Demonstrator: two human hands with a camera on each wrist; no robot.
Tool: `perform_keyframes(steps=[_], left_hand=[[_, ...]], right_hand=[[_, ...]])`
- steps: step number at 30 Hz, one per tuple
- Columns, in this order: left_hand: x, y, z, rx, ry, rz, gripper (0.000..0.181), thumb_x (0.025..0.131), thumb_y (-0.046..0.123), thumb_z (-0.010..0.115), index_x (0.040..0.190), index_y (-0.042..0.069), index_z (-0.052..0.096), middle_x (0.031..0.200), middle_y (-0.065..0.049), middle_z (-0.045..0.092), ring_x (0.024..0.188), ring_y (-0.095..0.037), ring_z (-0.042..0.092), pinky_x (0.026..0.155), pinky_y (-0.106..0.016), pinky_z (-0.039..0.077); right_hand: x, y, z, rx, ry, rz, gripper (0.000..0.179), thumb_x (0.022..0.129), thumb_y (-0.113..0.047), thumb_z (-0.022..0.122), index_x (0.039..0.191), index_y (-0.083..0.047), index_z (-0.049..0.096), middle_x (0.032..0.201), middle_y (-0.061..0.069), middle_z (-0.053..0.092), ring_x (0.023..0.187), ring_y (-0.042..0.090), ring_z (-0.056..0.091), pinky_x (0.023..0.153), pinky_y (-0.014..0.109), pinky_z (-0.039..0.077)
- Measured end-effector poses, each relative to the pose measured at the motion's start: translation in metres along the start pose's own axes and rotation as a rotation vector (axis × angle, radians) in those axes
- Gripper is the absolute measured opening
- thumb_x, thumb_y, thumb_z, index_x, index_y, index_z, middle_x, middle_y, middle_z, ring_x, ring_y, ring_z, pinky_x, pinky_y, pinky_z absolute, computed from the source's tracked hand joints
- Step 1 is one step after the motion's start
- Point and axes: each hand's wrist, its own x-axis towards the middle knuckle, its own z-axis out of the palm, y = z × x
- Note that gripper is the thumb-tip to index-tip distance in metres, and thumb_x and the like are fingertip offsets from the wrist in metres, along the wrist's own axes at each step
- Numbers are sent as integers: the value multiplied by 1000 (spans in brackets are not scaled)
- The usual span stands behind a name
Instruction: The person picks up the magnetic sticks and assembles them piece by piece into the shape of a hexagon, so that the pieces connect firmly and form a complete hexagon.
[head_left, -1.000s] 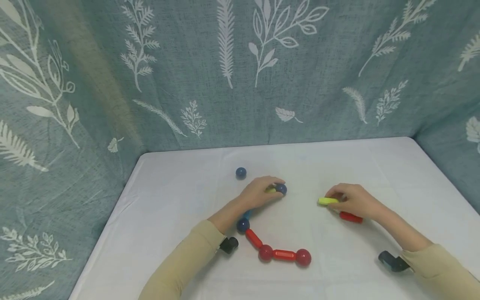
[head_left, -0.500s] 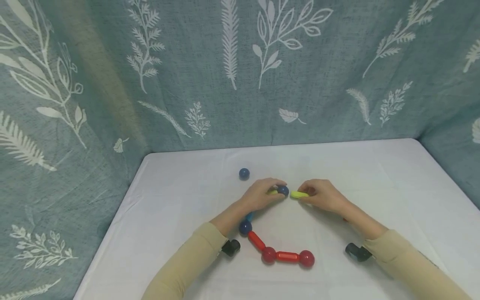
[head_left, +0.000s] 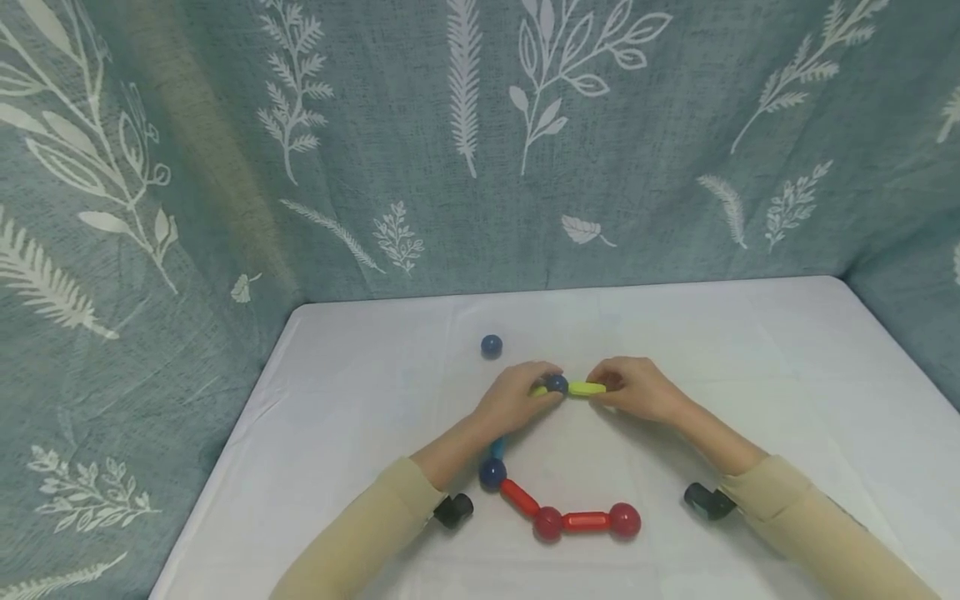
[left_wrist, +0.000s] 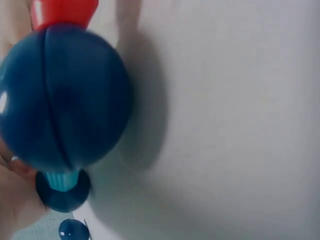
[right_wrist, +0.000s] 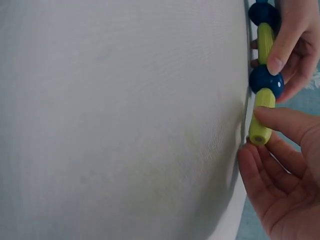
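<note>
My left hand (head_left: pixel 517 398) pinches a blue ball (head_left: pixel 557 384) between thumb and fingers. A yellow magnetic rod (right_wrist: pixel 265 45) runs from that ball back through the left hand toward another blue ball (right_wrist: pixel 263 14). My right hand (head_left: pixel 637 390) pinches a second yellow magnetic rod (head_left: pixel 585 388), its far end right at the gripped ball. Rods and balls form one bent chain: a light-blue rod (head_left: pixel 497 448), a blue ball (head_left: pixel 492 474), a red rod (head_left: pixel 519 497), a red ball (head_left: pixel 548 524), another red rod (head_left: pixel 586 522) and an end red ball (head_left: pixel 625 520). The left hand hides part of the chain.
A loose blue ball (head_left: pixel 491 346) lies on the white-covered table (head_left: pixel 360 392) behind the left hand. Black wrist cameras hang under both sleeves. A blue-green leaf-patterned curtain (head_left: pixel 420 133) stands behind the table and along its sides.
My right hand has brought its yellow rod leftward up to the blue ball, its forearm now covering a loose red rod. The red end of the chain has shifted nearer and slightly right.
</note>
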Motion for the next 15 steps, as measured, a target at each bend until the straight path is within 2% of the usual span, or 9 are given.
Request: perform_keyframes(steps=[4, 9, 12, 15], left_hand=[[-7, 2, -3, 62, 25, -34, 37, 93, 27, 66, 127, 12, 62, 123, -4, 65, 117, -21, 58, 99, -37, 45], [-8, -1, -7, 148, 11, -8, 39, 91, 30, 69, 125, 12, 63, 123, -4, 64, 116, -20, 58, 97, -35, 46], [-6, -4, -9, 134, -10, 20, 40, 90, 31, 70, 125, 13, 63, 125, -3, 64, 118, -20, 57, 100, -35, 44], [-6, -7, -11, 111, -18, 34, 35, 91, 32, 70, 120, 13, 67, 119, -2, 67, 115, -20, 59, 100, -35, 44]], right_hand=[[1, -1, 2, 15, 0, -19, 21, 84, -7, 73, 105, -5, 70, 92, 3, 68, 89, 22, 64, 76, 37, 54], [6, -5, 7, 37, -13, -66, 21, 85, -8, 73, 105, -5, 71, 92, 1, 68, 88, 20, 64, 76, 36, 54], [10, -7, 10, 42, -18, -78, 20, 85, -9, 74, 105, -7, 71, 92, 0, 68, 88, 18, 64, 76, 35, 54], [14, -10, 12, 56, -30, -80, 20, 85, -10, 74, 104, -8, 71, 94, 0, 69, 89, 18, 64, 76, 34, 54]])
